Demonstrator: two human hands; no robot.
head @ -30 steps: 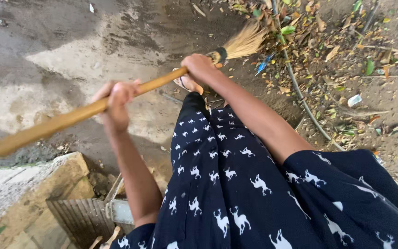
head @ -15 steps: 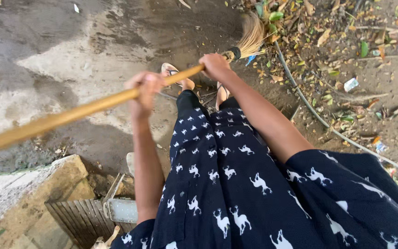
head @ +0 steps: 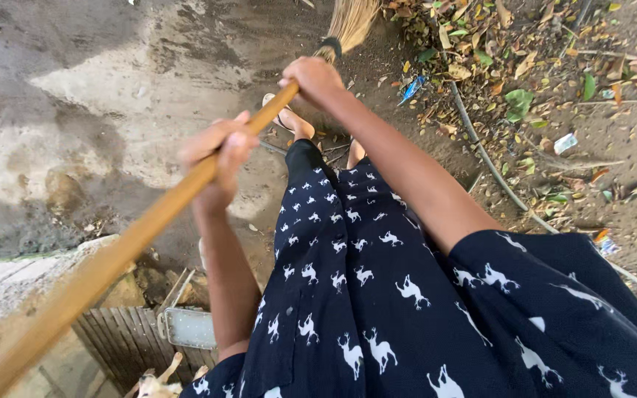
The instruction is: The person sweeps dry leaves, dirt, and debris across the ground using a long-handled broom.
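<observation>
Your left hand point(head: 215, 158) is wrapped around the middle of the broom handle point(head: 149, 221), fingers point(head: 239, 144) closed tight on the wood. Your right hand point(head: 311, 79) grips the same handle further down, just above the dark binding where the straw bristles point(head: 349, 21) begin, its fingers closed around it too. The broom runs diagonally from the lower left corner up to the top centre, with the bristles on the dirt ground point(head: 112, 96) at the top edge, beside a spread of dry leaves point(head: 495, 66) on your right. A thin hose point(head: 484, 158) curves through those leaves. A blue scrap point(head: 412, 87) lies just right of your right hand. Your dark dress point(head: 377, 295) with its white animal print fills the lower middle, and 1 sandalled foot point(head: 289, 118) shows below the handle. A stone block point(head: 9, 280) and a ribbed wooden board point(head: 123, 343) sit at lower left.
</observation>
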